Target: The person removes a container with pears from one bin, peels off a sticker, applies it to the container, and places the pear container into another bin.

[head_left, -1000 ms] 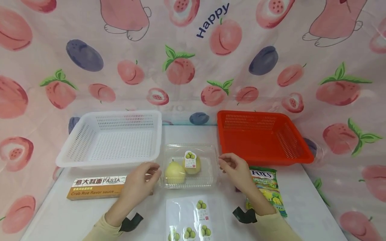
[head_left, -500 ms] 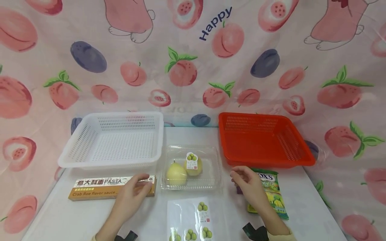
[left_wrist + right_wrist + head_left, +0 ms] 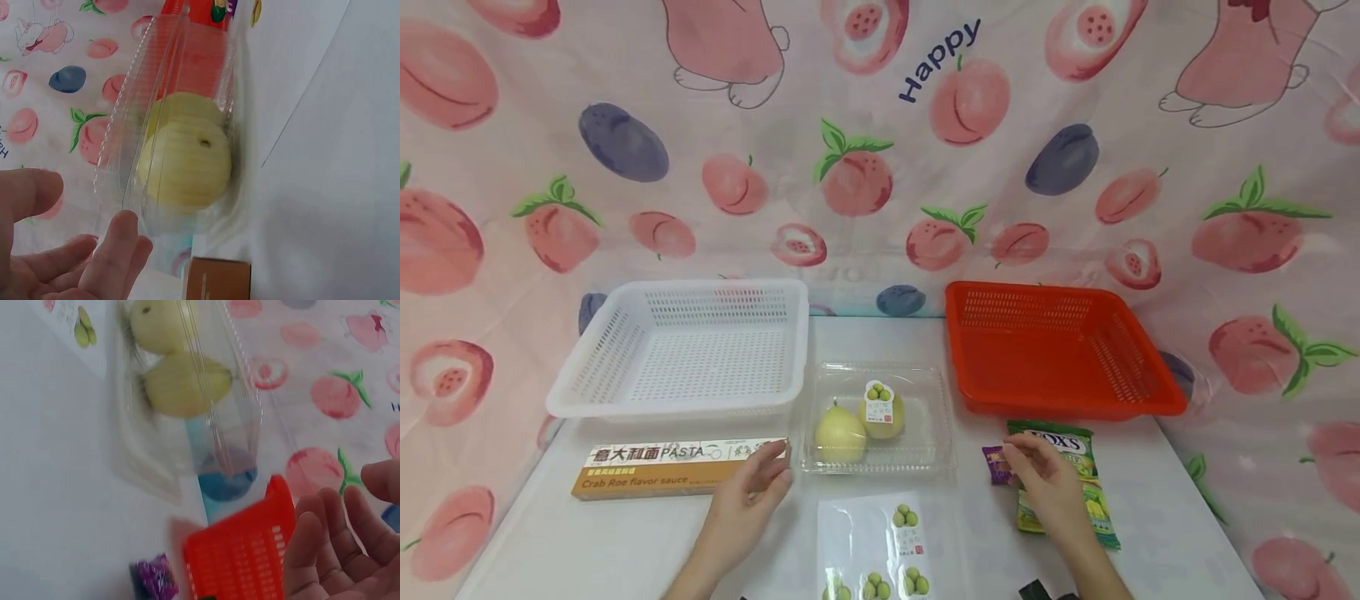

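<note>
Head view: clear box (image 3: 928, 425) with two pears (image 3: 840, 435) sits mid-worktop (image 3: 970, 533), between the hands and apart from both. Left hand (image 3: 745, 496) at the pasta box (image 3: 647, 471)'s right end — fingers loosely curved, partly spread, holding nothing. Right hand (image 3: 1054, 492) over the green FOX'S bag (image 3: 1102, 508), by a purple packet (image 3: 995, 464) — fingers half open, empty; contact there hard to tell. Sticker sheet (image 3: 865, 533) nearer the person; white basket (image 3: 677, 409) back left, red basket (image 3: 1075, 408) back right.

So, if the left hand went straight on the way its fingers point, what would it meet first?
Likely the left side of the clear container with the yellow fruit; the left hand may be high enough to pass above, as its height is unclear.
</note>
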`<state>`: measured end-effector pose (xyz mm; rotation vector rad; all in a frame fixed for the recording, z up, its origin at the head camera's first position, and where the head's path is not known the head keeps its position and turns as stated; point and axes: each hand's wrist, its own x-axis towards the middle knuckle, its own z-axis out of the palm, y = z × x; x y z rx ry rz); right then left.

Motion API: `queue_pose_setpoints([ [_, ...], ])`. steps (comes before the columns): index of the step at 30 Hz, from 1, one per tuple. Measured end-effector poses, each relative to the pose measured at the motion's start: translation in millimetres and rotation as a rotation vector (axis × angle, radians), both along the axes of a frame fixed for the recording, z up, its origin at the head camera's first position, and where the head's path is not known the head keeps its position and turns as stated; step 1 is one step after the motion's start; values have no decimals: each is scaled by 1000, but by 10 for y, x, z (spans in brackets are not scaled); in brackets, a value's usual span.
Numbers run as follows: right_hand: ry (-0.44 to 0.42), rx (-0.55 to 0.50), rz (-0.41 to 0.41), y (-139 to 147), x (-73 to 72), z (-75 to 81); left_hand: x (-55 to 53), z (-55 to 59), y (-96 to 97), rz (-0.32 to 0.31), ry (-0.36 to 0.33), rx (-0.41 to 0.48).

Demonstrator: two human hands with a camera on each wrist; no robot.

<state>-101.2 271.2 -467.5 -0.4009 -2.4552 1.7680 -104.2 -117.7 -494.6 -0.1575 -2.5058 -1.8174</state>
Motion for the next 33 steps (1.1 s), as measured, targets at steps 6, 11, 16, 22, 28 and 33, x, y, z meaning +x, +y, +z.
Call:
queue_pose_setpoints([
  [6, 12, 7, -96, 206, 122, -32, 9, -27, 84, 0, 13, -5],
  [11, -13, 41, -181, 338, 186, -33, 5, -27, 118, 4, 14, -11],
  [16, 39, 21, -217, 448, 202, -37, -30, -32, 136, -3, -9, 8],
  [22, 131, -14, -259, 581, 183, -1, -76, -33, 168, -11, -33, -35],
  [28, 209, 51, -367, 802, 81, 27, -118, -47, 215, -15, -68, -99],
  [33, 306, 116, -447, 1046, -70, 18, -152, -56, 261, -51, -141, -26],
])
